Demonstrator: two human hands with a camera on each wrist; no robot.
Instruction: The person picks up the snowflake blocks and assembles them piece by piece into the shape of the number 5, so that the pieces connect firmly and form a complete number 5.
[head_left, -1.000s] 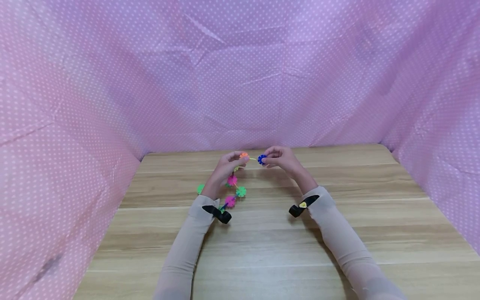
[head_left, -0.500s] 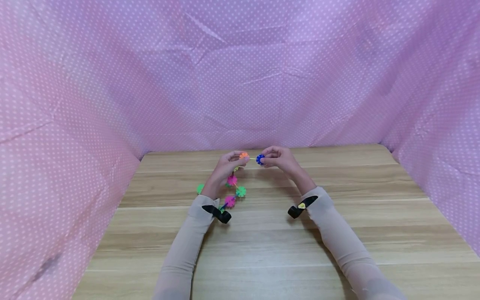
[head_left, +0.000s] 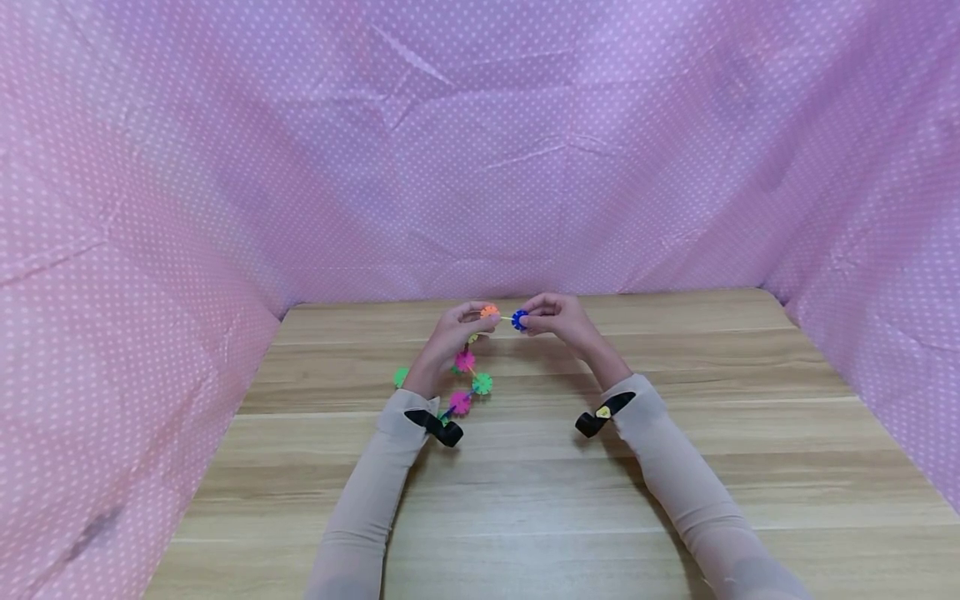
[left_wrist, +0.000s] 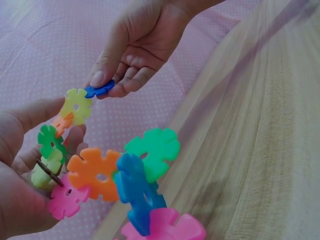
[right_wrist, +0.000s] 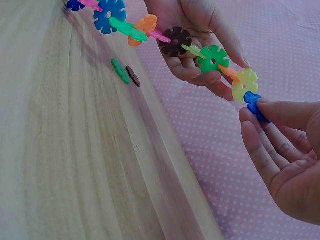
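My left hand [head_left: 448, 333] grips a chain of interlocking snowflake discs near one end, thumb and fingers about its orange disc [right_wrist: 228, 73] and the edge of its yellow disc [right_wrist: 246, 82]. From that hand the chain hangs back over the table, with orange [left_wrist: 95, 172], teal [left_wrist: 140, 192], green [left_wrist: 157, 150] and pink [left_wrist: 69, 197] discs showing. My right hand [head_left: 562, 321] pinches a dark blue snowflake disc [left_wrist: 101, 89] between thumb and fingers. The blue disc's edge meets the yellow disc's outer rim, crosswise to it.
Two loose discs, one green [right_wrist: 120, 71] and one brown [right_wrist: 133, 76], lie on the wooden table [head_left: 525, 517] beyond the left hand. Pink polka-dot cloth [head_left: 480, 167] hangs behind the table's far edge and along both sides.
My right hand has moved slightly left with the blue disc, narrowing the gap to the orange disc in the head view. The left hand has stayed almost still.
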